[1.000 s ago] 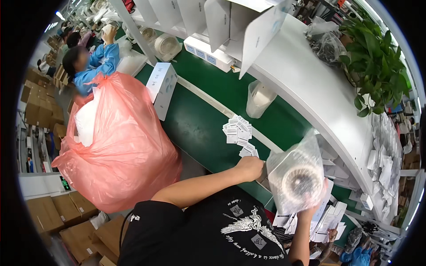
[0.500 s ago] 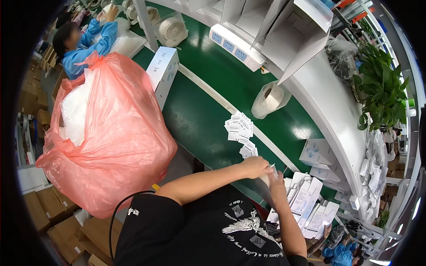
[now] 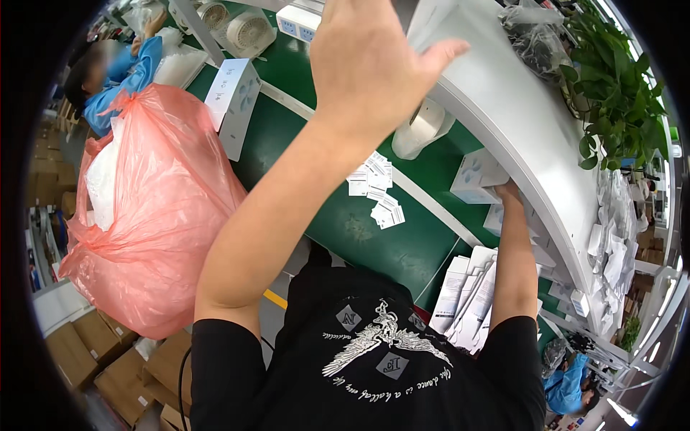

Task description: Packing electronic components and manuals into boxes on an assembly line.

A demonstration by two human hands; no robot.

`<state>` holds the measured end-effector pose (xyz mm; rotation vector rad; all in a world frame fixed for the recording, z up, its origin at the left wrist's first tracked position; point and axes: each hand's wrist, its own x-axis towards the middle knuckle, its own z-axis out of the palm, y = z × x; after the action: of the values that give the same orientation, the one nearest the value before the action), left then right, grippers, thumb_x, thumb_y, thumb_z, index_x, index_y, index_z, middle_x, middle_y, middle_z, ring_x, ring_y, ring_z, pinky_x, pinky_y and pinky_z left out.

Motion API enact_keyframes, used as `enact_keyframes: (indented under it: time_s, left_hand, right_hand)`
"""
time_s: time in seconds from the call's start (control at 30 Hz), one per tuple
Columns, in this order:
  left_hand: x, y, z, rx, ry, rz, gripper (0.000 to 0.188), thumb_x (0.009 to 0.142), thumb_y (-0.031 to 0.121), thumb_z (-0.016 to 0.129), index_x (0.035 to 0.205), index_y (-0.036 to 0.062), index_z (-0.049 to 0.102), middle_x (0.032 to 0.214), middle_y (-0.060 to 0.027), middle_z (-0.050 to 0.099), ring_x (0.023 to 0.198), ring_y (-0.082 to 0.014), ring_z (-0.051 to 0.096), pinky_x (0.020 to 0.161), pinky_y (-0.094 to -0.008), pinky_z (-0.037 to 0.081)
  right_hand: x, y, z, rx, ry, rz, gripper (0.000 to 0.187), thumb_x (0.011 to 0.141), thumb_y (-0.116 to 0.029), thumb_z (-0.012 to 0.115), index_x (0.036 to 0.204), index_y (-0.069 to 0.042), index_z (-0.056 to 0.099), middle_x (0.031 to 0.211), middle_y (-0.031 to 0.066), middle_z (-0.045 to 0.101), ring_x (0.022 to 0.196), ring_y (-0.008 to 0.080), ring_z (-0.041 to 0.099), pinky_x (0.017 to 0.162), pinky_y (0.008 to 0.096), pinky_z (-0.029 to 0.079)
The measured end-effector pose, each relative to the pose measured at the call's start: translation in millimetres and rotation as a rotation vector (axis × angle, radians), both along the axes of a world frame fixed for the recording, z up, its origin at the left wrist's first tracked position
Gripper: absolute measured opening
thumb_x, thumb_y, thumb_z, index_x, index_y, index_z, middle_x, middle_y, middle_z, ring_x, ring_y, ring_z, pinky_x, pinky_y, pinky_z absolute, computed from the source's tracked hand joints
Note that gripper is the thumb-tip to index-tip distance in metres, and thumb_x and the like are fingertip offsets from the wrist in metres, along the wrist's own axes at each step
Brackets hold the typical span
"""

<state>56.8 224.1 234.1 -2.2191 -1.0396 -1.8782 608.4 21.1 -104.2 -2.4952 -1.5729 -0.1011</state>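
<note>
My left hand is raised forward over the green table toward the white shelf, back of the hand up. Its thumb stretches out to the right; the other fingertips run past the top edge of the view. Nothing shows in it. My right hand reaches under the shelf's edge and touches a white box with a pale blue print. Its fingers are mostly hidden there. Small white printed slips lie in two loose groups on the table, below my left wrist.
A large pink plastic bag bulges at the left. Beside it stands a white carton. A roll in clear wrap, flattened white boxes and a power strip lie around the green table. A co-worker in blue works far left.
My hands were together at the table's near edge, holding something pale in clear film, now out of sight. The left has swung up and forward, the right forward to the box under the shelf.
</note>
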Motion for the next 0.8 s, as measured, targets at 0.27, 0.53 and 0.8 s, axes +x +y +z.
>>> enact_keyframes:
  time_s: [0.27, 0.53, 0.8]
  left_hand:
    - [-95, 1, 52, -0.317, 0.216, -0.308, 0.023, 0.093, 0.005, 0.077, 0.113, -0.0054, 0.081, 0.11, -0.0101, 0.08, 0.092, -0.0163, 0.075, 0.082, -0.0275, 0.059]
    - [-155, -122, 143, -0.702, 1.002, -0.504, 0.028, 0.069, 0.006, 0.076, 0.096, -0.0026, 0.074, 0.092, -0.0156, 0.075, 0.076, -0.0322, 0.069, 0.079, -0.0403, 0.055]
    - [14, -224, -158, -0.873, 1.444, -0.887, 0.017, 0.09, 0.017, 0.066, 0.087, 0.0006, 0.071, 0.09, -0.0175, 0.074, 0.087, -0.0355, 0.074, 0.076, -0.0459, 0.059]
  right_hand:
    - [-252, -38, 116, 0.692, 0.212, -0.262, 0.034, 0.092, -0.006, 0.07, 0.125, 0.003, 0.068, 0.122, 0.0235, 0.072, 0.111, 0.0404, 0.069, 0.09, 0.0441, 0.056]
    - [-287, 107, 67, 0.243, 0.491, -0.065, 0.064, 0.092, -0.042, 0.074, 0.145, -0.008, 0.061, 0.148, 0.0209, 0.061, 0.133, 0.0428, 0.058, 0.113, 0.0512, 0.044]
    - [-300, 192, 73, -0.107, 0.568, -0.159, 0.07, 0.093, -0.055, 0.07, 0.153, -0.019, 0.059, 0.156, 0.0146, 0.059, 0.144, 0.0369, 0.055, 0.118, 0.046, 0.044]
